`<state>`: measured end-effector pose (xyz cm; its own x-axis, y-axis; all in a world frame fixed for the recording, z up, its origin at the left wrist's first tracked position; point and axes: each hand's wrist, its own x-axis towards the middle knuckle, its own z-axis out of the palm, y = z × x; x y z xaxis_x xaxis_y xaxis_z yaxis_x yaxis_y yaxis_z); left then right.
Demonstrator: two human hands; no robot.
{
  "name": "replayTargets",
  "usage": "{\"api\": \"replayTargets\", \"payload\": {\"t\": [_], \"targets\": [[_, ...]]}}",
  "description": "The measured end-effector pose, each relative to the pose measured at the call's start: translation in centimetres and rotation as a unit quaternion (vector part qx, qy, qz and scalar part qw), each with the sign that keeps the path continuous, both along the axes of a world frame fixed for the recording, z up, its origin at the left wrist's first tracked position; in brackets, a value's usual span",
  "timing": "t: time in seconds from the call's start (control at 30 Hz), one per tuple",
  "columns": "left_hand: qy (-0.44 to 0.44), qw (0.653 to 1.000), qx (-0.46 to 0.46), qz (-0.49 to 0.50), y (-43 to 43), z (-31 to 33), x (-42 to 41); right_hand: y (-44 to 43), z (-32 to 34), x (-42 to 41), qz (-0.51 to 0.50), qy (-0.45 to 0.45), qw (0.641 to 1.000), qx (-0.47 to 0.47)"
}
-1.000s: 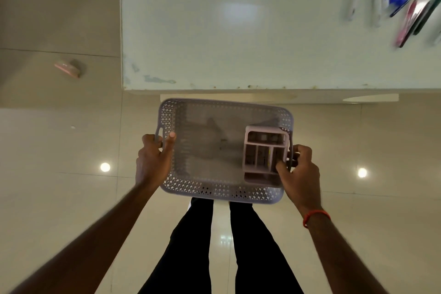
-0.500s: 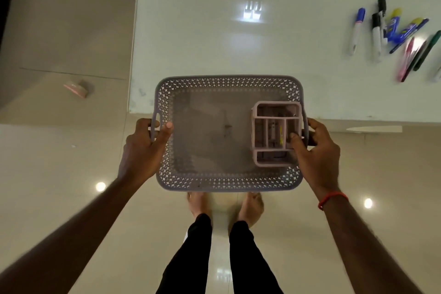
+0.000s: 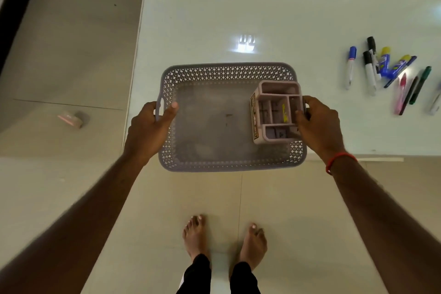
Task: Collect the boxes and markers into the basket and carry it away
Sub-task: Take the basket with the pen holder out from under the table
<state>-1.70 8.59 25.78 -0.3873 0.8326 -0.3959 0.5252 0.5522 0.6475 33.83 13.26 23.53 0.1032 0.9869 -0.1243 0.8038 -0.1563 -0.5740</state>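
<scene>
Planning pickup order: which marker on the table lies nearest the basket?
The white marker with the blue cap, lying apart at the cluster's left edge, closest to the basket.

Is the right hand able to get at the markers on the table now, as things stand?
Probably not at once: the right hand grips the basket at its right end. Once it lets go, the way looks free: only bare table lies between it and the markers.

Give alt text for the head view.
Left hand and right hand grip a grey lattice basket by its ends over the near edge of a pale table; a pink divided box sits inside, at right. Loose markers lie farther right.
</scene>
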Motion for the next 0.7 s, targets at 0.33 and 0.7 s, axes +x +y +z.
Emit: {"api": "replayTargets", "payload": {"t": [0.33,0.7], "targets": [[0.051,0.998,0.017,-0.032,4.8,-0.6,-0.5,3.5,0.6,-2.1,0.008,-0.037,0.999,-0.025],[0.068,0.997,0.008,-0.025,9.3,-0.2,-1.2,7.2,1.3,-4.8,0.017,-0.068,0.992,-0.103]]}}
